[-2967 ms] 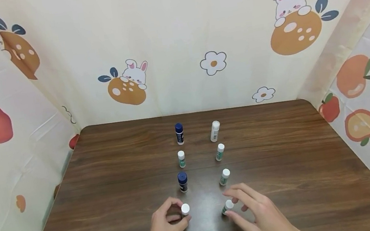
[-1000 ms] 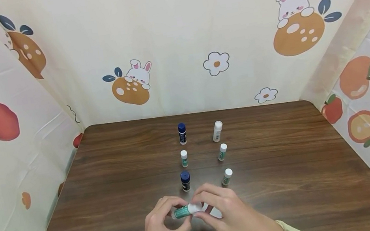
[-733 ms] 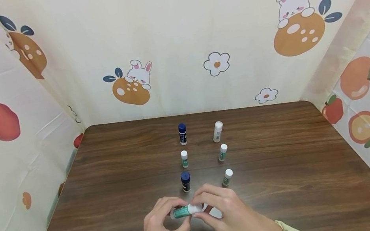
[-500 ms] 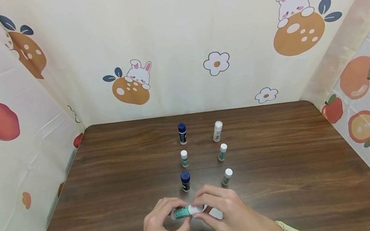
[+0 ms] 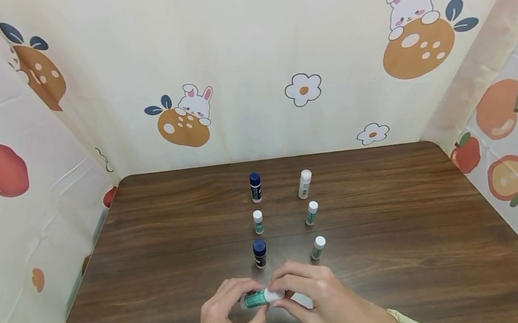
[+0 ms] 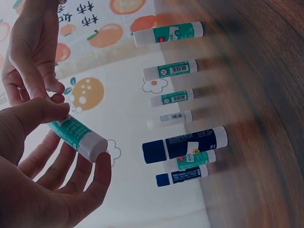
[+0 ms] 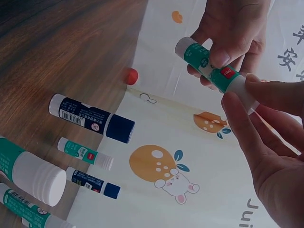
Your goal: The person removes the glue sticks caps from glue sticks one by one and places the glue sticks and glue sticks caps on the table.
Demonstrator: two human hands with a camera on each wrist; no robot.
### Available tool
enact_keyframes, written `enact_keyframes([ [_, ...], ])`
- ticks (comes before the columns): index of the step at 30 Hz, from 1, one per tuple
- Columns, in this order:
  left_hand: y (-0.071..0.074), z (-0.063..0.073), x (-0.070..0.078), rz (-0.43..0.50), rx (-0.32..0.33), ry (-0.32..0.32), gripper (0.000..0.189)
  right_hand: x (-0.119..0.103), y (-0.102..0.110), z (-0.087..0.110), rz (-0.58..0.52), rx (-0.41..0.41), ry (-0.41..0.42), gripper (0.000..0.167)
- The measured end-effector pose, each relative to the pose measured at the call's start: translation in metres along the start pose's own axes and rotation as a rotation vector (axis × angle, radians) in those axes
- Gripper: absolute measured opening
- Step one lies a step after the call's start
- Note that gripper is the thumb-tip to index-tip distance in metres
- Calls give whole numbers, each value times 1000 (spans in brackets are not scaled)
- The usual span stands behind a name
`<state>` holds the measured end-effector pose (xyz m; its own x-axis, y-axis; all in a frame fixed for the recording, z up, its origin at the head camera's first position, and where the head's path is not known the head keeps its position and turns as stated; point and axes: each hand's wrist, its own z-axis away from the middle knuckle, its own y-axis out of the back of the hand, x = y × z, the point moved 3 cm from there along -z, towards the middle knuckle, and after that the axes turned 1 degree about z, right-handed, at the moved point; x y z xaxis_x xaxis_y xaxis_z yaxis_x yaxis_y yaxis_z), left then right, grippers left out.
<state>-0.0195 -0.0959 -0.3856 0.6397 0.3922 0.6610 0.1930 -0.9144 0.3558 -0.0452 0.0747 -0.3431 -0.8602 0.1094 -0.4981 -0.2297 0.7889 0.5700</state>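
A green glue stick with a white cap is held level above the table's near part. My left hand pinches its green body between thumb and fingers. My right hand grips the white cap with thumb and forefinger, and the cap is on the tube. In the right wrist view both hands meet at the glue stick, the left hand above. Another green glue stick with a white cap stands close by, mostly hidden under my right hand in the head view.
Further glue sticks stand upright in two columns. On the left are a near blue one, a small green one and a far blue one. On the right are green ones and a white one. A printed curtain hangs behind.
Since three seconds ago, my left hand has lifted the glue stick and laid it level. My right hand has moved left from the neighbouring glue stick onto its cap. The last second shows hardly any movement.
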Motion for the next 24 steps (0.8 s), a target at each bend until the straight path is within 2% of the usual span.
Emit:
enact_keyframes([
  [4, 0, 0, 0, 8, -4, 1, 36, -1, 0, 0, 0, -1, 1, 21],
  [13, -1, 1, -3, 24, -23, 17, 37, 1, 0, -1, 45, -15, 73, 12],
  [24, 1, 0, -2, 39, -45, 39, 38, -1, 4, -1, 90, -34, 102, 9],
])
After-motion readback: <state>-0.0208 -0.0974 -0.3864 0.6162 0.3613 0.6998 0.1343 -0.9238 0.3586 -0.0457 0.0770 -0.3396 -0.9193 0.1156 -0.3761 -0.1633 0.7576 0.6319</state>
